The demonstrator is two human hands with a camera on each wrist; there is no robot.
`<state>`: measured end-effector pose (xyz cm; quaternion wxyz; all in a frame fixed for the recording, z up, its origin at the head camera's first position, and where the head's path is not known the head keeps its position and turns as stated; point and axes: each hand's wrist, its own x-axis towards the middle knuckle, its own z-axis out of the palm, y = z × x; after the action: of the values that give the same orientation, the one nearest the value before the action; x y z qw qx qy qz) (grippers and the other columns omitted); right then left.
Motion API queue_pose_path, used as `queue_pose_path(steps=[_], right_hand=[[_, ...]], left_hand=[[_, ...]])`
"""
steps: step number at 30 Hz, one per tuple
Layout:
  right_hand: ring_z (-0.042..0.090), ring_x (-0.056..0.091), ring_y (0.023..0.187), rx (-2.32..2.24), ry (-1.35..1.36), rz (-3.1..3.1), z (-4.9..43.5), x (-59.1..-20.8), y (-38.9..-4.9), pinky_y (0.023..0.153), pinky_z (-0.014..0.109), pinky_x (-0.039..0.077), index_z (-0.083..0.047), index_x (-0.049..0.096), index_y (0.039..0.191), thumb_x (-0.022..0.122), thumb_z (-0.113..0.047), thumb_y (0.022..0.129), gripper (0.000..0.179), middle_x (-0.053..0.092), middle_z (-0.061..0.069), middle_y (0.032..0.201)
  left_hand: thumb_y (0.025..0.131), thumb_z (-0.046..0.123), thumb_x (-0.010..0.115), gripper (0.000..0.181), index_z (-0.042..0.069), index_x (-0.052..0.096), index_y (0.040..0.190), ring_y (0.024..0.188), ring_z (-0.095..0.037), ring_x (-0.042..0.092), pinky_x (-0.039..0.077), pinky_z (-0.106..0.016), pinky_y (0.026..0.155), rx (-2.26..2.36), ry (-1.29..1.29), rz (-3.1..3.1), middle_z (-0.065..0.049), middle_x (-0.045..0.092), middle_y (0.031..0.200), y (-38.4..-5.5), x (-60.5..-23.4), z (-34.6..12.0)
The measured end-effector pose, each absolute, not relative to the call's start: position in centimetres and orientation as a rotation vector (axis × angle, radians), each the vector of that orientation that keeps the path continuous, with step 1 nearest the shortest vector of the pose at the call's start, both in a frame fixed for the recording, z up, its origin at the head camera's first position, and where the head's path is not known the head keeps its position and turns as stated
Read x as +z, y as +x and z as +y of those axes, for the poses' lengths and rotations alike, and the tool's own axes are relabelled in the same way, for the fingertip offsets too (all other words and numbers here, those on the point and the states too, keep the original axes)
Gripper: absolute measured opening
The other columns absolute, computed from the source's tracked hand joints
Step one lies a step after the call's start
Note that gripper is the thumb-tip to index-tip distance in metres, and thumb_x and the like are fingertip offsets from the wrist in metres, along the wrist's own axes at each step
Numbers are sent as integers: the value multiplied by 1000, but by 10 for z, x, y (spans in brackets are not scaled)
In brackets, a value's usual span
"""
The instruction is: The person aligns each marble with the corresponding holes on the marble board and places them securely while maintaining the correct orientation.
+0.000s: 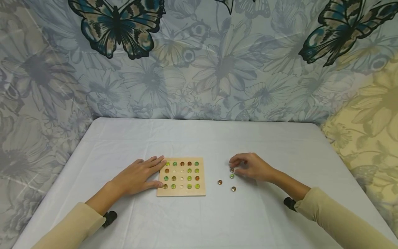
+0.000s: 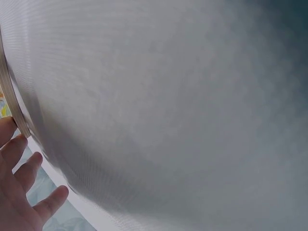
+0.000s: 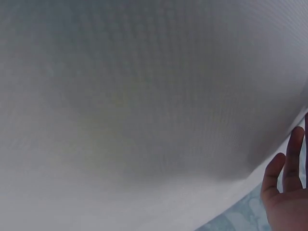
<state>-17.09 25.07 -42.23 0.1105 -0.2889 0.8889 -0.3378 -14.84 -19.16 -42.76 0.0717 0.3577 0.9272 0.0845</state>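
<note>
We rest our straight-fingered left hand (image 1: 136,175) on the pale rectangular wooden board (image 1: 201,174); the round brown glassy bead (image 1: 231,170) lies by our nearer, half-curled right hand (image 1: 256,167), grip unclear.

Board (image 1: 177,182) on table (image 1: 149,221), marbles (image 1: 189,178) in its hollows, loose marbles (image 1: 220,182) to its right, backdrop (image 1: 199,76) behind

White cloth-covered desk (image 2: 159,110), pale grey, filling most of the frame; upper right corner darkens to blue-green. Wooden board (image 2: 12,96), its edge showing at far left, small yellow patch (image 2: 4,110) beside it. Left hand (image 2: 17,195), lower left, fingers spread, one fingertip at the board's lower end. Patterned pale-blue fabric (image 2: 67,221), bottom left.
</note>
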Motion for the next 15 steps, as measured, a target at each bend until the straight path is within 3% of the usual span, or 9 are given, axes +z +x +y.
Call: queue_pose_path(steps=[15], right_hand=[[16,69,95,-1007,-871,2631,245,-425,-171,81,37,49,-7,71,108,77,-1,85,25,75,-5,97]], left_hand=[[97,64,46,81,11,34,156,146,-31,33,36,-58,106,251,1071,2788,-8,30,161,-148,-428,-192]])
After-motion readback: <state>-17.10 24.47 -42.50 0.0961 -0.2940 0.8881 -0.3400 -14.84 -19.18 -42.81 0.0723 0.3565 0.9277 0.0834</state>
